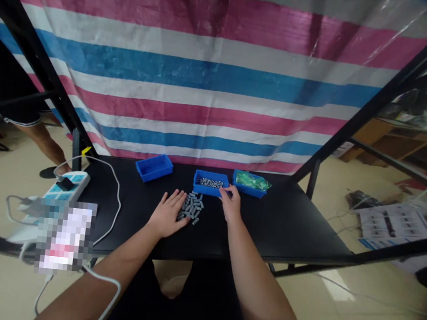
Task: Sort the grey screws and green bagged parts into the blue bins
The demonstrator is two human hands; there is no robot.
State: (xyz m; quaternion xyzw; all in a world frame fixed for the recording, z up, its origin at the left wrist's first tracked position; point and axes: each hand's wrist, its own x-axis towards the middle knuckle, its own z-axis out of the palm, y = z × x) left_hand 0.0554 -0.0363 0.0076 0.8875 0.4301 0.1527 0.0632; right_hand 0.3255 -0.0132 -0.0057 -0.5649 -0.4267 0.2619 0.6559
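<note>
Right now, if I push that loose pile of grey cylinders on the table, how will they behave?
The grey cylinders will probably roll, since they look round and lie loose on their sides. They look rigid, so they likely won't bend. Beside the flat left hand, a careless push could probably scatter them.

I'm getting a bright, evenly lit feed, and the light seems to fall softly from above, with no hard shadows. Only faint dark edges sit under the left hand [167, 214] and the right hand [231, 205]. Well beyond the hands, glare streaks the clear plastic sheet [397, 42], and off to the right of them a pale patch of glare lies on the glossy floor [337, 290]. The wide lens bends the black frame bars [31, 44] and darkens the corners. Left of the left hand, a pixelated block [64, 236] hides part of the view. The small pieces [191, 208] between the hands look slightly soft.
</note>
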